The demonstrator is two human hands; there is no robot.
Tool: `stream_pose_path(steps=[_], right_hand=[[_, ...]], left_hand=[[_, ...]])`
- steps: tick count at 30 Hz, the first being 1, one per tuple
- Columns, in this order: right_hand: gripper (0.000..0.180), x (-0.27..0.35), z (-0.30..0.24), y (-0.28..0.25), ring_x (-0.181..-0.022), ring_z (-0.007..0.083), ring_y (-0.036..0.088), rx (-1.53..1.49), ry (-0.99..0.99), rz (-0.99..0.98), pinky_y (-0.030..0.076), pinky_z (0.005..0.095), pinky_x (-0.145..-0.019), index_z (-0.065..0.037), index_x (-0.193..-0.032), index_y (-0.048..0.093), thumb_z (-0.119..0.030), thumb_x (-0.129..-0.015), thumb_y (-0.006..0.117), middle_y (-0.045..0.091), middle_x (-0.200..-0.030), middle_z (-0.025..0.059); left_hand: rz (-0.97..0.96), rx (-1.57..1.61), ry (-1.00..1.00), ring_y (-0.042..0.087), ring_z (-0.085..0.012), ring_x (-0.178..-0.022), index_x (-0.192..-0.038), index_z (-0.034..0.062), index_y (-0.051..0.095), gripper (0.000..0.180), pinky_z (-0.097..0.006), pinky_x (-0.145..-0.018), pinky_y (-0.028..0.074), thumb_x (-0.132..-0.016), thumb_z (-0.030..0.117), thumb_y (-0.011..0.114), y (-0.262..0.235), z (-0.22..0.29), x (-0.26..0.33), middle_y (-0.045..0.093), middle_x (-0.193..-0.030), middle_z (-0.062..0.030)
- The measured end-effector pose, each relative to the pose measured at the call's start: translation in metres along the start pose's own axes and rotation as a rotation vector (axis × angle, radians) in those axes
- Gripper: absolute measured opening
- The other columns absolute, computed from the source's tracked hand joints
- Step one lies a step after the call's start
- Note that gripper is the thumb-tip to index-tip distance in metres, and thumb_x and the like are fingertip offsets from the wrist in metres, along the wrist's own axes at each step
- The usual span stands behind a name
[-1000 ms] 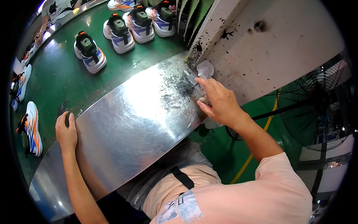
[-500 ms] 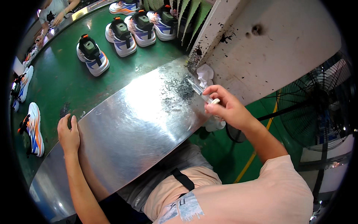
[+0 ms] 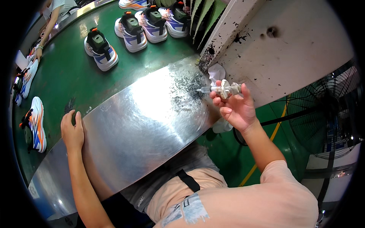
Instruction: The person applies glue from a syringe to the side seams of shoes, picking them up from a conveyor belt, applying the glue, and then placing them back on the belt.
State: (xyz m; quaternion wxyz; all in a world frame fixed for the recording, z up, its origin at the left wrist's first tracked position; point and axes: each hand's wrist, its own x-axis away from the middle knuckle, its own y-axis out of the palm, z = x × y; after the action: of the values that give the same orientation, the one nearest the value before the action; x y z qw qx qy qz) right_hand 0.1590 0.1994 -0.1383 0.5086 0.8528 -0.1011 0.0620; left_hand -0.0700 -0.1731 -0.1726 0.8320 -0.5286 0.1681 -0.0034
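My right hand (image 3: 238,110) grips a syringe (image 3: 220,90) between its fingers, over the right end of the metal plate. The clear barrel and thin tip of the syringe point left. A whitish, crusted flange and plunger end lie by my fingers. My left hand (image 3: 72,131) rests at the left part of the plate's edge, thumb and fingers apart, reaching onto the green surface. A dark patch shows between its thumb and fingers; I cannot make out a held thing there. Beneath both hands lies the shiny metal plate (image 3: 125,144), black-smudged near the syringe.
On the green surface (image 3: 76,85) stand several white, blue and orange shoes, one (image 3: 100,50) nearest the plate. Another shoe (image 3: 37,123) lies far left. A crumpled white cloth (image 3: 216,72) sits by a stained panel (image 3: 273,53). A fan (image 3: 323,106) stands right. Another person's arm (image 3: 47,34) reaches in at upper left.
My right hand has turned palm up, and the syringe has swung from slanting to nearly level. My left hand stays at the plate's edge. The other person's arm now reaches toward the shoes.
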Motion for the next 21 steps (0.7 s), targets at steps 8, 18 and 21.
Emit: stream_pose_path(steps=[8, 18, 21], right_hand=[[0.062, 0.018, 0.000, -0.010, -0.097, 0.0238, 0.055, 0.155, 0.082, -0.005, 0.047, 0.0234, -0.057, -0.005, -0.126, 0.035, -0.044, -0.082, 0.054, 0.050, -0.115, 0.0178], [0.034, 0.022, 0.002, -0.001, -0.077, 0.0162, 0.054, 1.576, -0.148, 0.207, 0.045, 0.0256, -0.058, -0.009, -0.114, 0.048, -0.020, -0.083, 0.054, 0.052, -0.092, 0.0071], [0.037, 0.024, 0.000, -0.003, -0.079, 0.0224, 0.055, 2.092, -0.391, 0.082, 0.045, 0.0296, -0.067, -0.009, -0.113, 0.049, -0.018, -0.079, 0.058, 0.053, -0.093, 0.0091]], left_hand=[[-0.001, -0.007, -0.014, 0.050, -0.0277, -0.102, -0.104, 0.0016, 0.057, 0.033, -0.035, -0.087, 0.039, -0.087, 0.029, 0.048, -0.003, -0.001, 0.001, 0.056, -0.106, -0.0117], [0.002, 0.014, 0.016, 0.051, -0.0278, -0.100, -0.102, 0.0007, 0.057, 0.032, -0.035, -0.086, 0.040, -0.087, 0.027, 0.049, 0.000, 0.003, 0.001, 0.056, -0.105, -0.0120], [0.002, 0.028, 0.012, 0.051, -0.0277, -0.100, -0.102, 0.0011, 0.057, 0.032, -0.035, -0.085, 0.040, -0.087, 0.028, 0.049, -0.001, 0.008, 0.001, 0.056, -0.105, -0.0122]])
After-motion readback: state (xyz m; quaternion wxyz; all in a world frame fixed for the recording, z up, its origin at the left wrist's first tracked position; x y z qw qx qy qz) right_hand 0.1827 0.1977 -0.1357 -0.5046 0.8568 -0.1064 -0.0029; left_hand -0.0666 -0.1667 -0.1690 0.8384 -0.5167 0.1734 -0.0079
